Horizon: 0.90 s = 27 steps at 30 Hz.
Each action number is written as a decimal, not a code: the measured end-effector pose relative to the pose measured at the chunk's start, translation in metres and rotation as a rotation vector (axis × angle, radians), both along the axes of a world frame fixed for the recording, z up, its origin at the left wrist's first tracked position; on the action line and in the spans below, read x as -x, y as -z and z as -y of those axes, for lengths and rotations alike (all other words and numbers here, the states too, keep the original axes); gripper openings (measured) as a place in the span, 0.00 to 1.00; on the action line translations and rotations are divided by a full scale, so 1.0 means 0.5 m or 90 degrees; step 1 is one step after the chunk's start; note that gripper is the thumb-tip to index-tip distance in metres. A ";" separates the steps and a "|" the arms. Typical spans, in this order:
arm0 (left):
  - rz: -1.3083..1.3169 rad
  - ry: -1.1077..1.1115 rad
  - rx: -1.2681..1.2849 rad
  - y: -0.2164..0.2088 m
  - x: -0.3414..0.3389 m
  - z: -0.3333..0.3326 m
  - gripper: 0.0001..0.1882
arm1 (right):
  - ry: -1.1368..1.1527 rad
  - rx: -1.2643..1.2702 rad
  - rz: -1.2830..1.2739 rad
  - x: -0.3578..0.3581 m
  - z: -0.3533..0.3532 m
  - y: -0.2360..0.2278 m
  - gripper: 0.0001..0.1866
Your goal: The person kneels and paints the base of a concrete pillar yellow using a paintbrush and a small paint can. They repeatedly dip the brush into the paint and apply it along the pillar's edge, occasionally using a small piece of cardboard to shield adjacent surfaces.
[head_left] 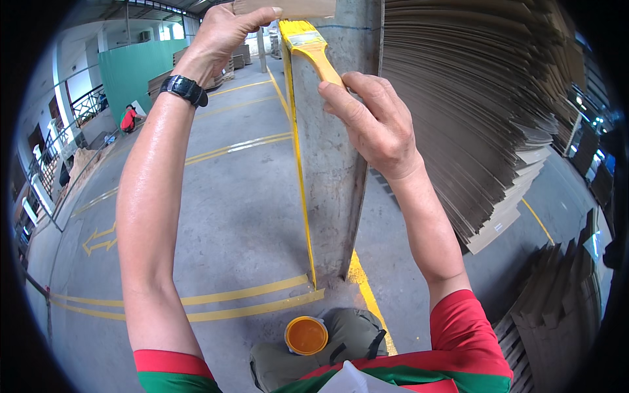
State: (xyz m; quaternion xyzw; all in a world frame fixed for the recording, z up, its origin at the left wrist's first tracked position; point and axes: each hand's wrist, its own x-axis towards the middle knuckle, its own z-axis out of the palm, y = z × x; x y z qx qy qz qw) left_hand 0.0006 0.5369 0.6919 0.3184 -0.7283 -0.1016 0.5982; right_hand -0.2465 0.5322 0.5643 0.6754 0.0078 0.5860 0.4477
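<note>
Pinched in my right hand (380, 121) is the wooden handle of a paintbrush (318, 56), its bristles loaded with yellow paint. The bristles touch the left edge of a grey metal column (331, 150), and a yellow painted line runs down that edge to the floor. Raised at the top, my left hand (226, 33) grips a piece of brown cardboard (288, 8) against the column, just above the bristles. Low in the view, a small round tub of orange-yellow paint (306, 335) sits close to my knees.
Tall stacks of flat cardboard sheets (465, 105) lean close on the right, with more cardboard (557, 295) at lower right. Yellow lines (249, 295) mark the grey floor. Far left, a person in red (129, 119) crouches by a green partition (134, 72).
</note>
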 end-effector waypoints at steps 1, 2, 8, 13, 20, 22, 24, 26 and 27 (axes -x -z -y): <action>0.000 0.002 0.000 0.000 -0.001 0.003 0.18 | 0.001 -0.001 0.000 0.001 0.002 0.000 0.20; 0.004 -0.002 -0.005 0.000 -0.002 0.005 0.18 | 0.005 -0.001 -0.002 0.002 0.003 0.000 0.21; 0.012 0.022 0.012 -0.001 0.001 0.005 0.18 | 0.001 -0.013 0.024 0.004 0.008 0.000 0.21; -0.004 -0.002 -0.018 -0.001 0.004 -0.004 0.19 | 0.001 -0.023 0.034 0.012 -0.004 0.006 0.21; -0.012 0.030 -0.030 0.000 0.005 -0.007 0.17 | -0.026 -0.034 0.030 0.006 -0.012 0.006 0.22; -0.007 0.026 -0.042 -0.002 0.005 -0.008 0.17 | -0.027 -0.034 0.026 0.004 -0.010 0.006 0.22; -0.004 0.033 -0.033 -0.001 0.006 -0.007 0.17 | -0.013 -0.036 0.027 0.005 -0.010 0.007 0.22; 0.000 0.029 -0.023 -0.002 0.006 -0.007 0.17 | -0.005 -0.064 0.047 0.010 -0.016 0.013 0.23; 0.002 0.021 -0.018 -0.002 0.006 -0.008 0.18 | 0.000 -0.075 0.058 0.012 -0.019 0.016 0.24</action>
